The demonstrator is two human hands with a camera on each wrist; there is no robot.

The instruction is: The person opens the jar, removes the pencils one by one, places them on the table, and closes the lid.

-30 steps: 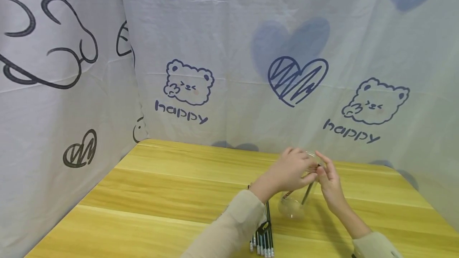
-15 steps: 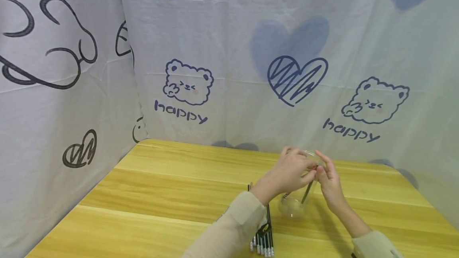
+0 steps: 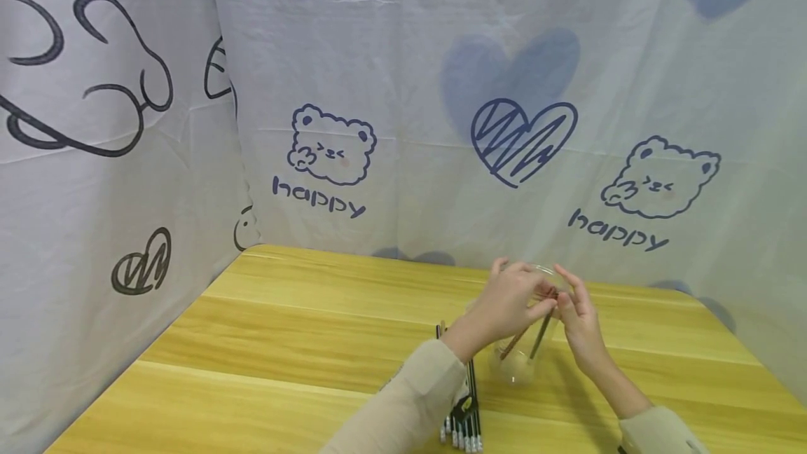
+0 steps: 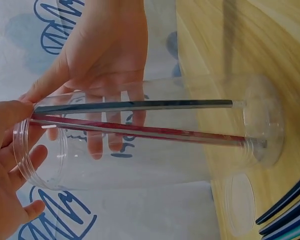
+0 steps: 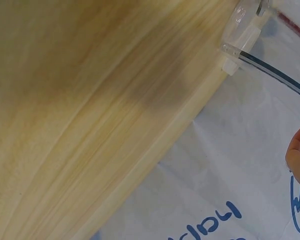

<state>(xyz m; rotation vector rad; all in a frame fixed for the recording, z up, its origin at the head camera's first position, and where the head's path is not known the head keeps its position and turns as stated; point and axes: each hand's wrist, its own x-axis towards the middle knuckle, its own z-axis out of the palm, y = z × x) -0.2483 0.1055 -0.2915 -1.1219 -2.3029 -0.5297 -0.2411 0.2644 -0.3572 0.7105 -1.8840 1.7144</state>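
A tall clear plastic jar (image 4: pixel 180 167) stands on the wooden table. Inside it are two pencils, a dark one (image 4: pixel 140 105) and a red one (image 4: pixel 140 131), eraser ends down. In the head view my left hand (image 3: pixel 511 298) is over the jar's mouth, its thumb and fingertips pinching the top of the red pencil. My right hand (image 3: pixel 581 328) holds the jar's upper side, fingers behind the clear wall and thumb close to the rim, beside the dark pencil's upper end. The pencils' tips are hidden by the fingers.
Several dark striped pencils (image 3: pixel 471 419) lie in a bundle left of the jar, partly under my left sleeve. A clear round lid (image 4: pixel 240 205) rests on the table (image 3: pixel 302 342) by the jar's base. A printed cloth (image 3: pixel 429 195) hangs behind the table.
The red pencil now shows more of its length inside the jar, its lower end slightly lower. My left fingers have shifted slightly at the mouth; the right hand stays put.
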